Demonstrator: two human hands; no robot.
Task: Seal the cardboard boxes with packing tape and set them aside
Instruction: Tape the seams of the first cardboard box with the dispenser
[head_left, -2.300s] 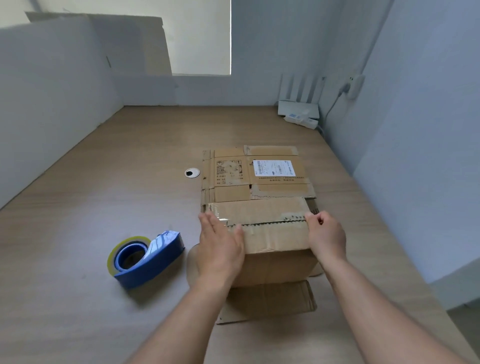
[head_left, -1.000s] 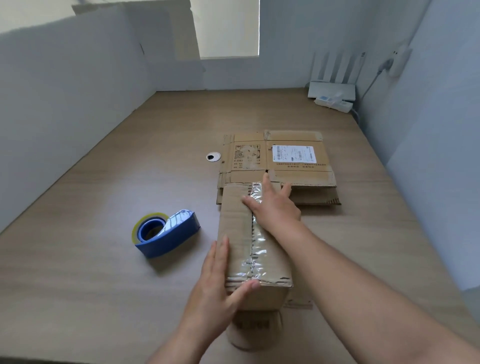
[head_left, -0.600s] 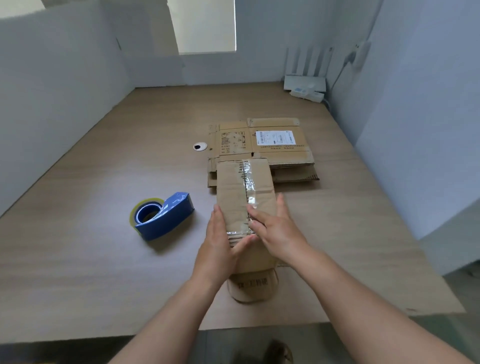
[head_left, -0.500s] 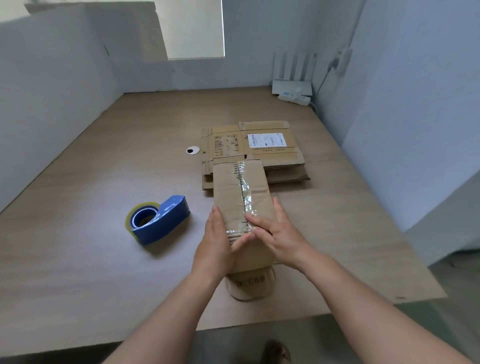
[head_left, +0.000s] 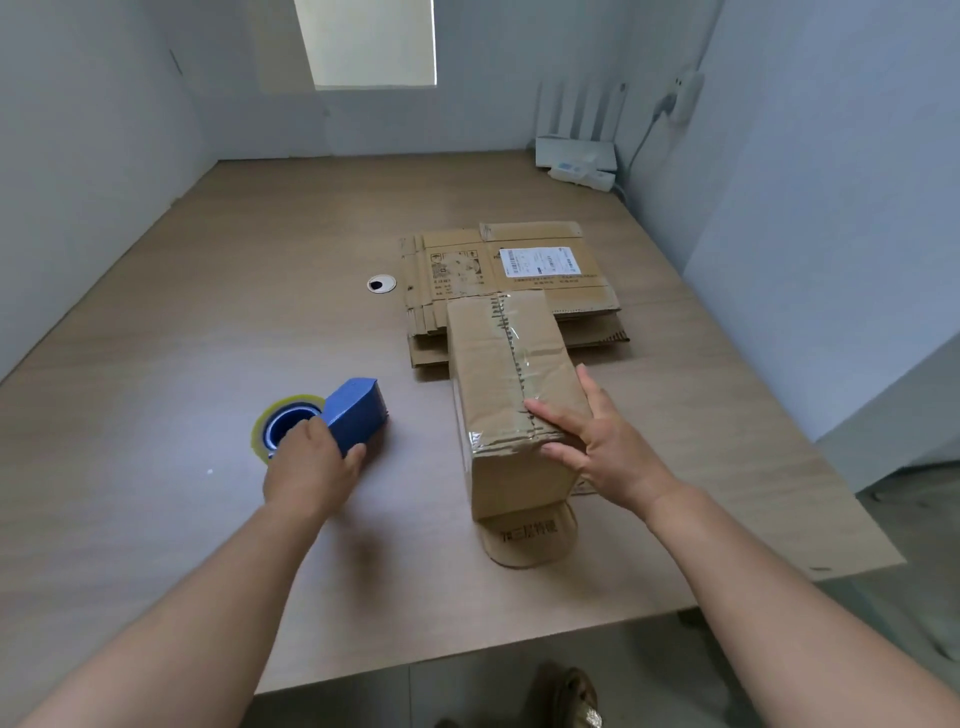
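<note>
A brown cardboard box (head_left: 498, 364) stands on the wooden table (head_left: 208, 322), with a strip of clear tape along its top seam. A rounded flap sticks out flat at its near foot. My right hand (head_left: 597, 441) lies flat on the box's near right top edge, fingers spread. To the left sits a blue tape dispenser (head_left: 353, 410) with a yellowish roll of tape. My left hand (head_left: 309, 465) wraps over its near end, fingers curled around the blue body.
A stack of flattened cardboard boxes (head_left: 519, 265) with a white label lies just behind the box. A round cable hole (head_left: 381, 283) is left of the stack. A white router and power strip (head_left: 576, 156) sit at the far right corner. The table's near edge is close.
My left hand has left the box and moved left onto the tape dispenser. My right hand stays on the box's near end. The box has not moved.
</note>
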